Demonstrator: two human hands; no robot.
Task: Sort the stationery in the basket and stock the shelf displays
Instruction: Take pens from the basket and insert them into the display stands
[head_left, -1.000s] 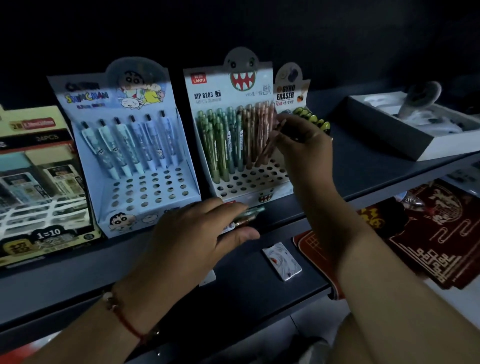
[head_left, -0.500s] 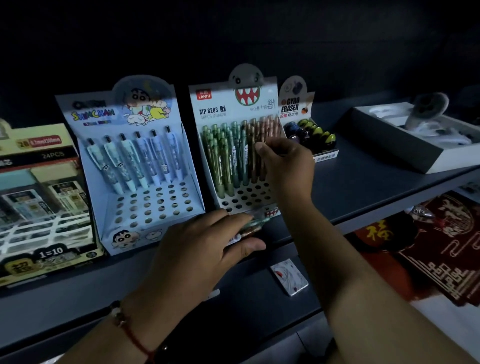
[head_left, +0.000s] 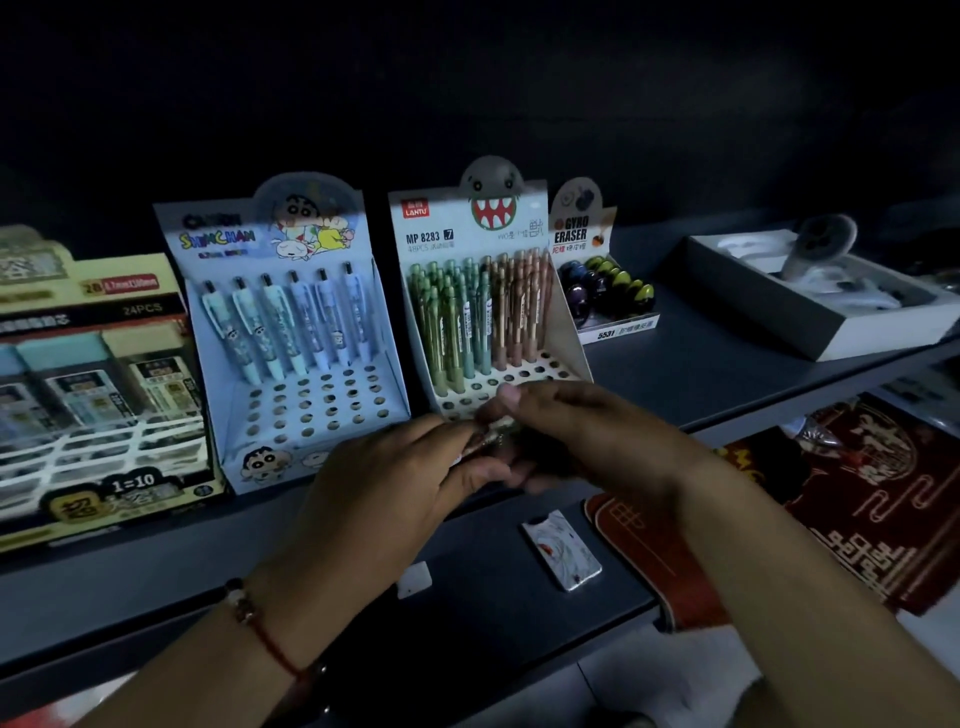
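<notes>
Right hand (head_left: 587, 436) back at held pencils (head_left: 488, 434)

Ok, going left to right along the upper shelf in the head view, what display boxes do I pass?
Yellow refill box → blue cartoon pen display → green and brown pencil display → gyro eraser box → white tray.

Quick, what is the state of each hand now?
Left hand: holds a bundle of pencils.
Right hand: pinches one pencil in that bundle.
</notes>
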